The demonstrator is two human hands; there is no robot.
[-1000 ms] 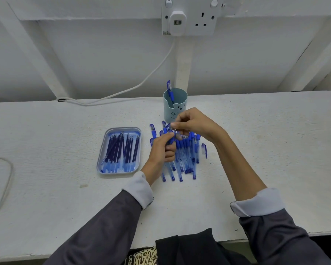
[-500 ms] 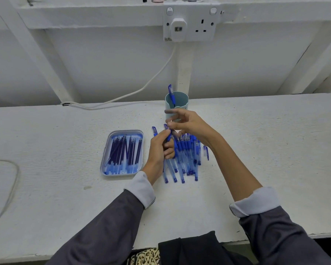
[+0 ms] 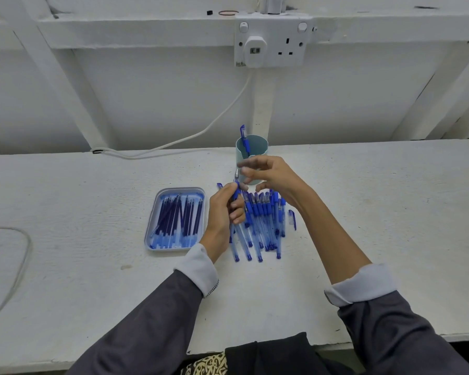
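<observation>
Left hand (image 3: 225,209) holds a pen (image 3: 236,190) in its grip, near upright, tip up (right hand (image 3: 274,177) loose).

At frame centre the left hand (image 3: 224,209) grips a blue pen (image 3: 236,192), metal tip pointing up. The blurred right hand (image 3: 275,177), fingers loosely spread, hovers just right of that tip, above the pile of pens (image 3: 266,226).

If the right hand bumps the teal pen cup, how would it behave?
The tall teal plastic cup holds only one blue capped pen, so it is probably light and could slide or tip. That pen leans on its left rim, perhaps favouring a leftward tip.
</observation>
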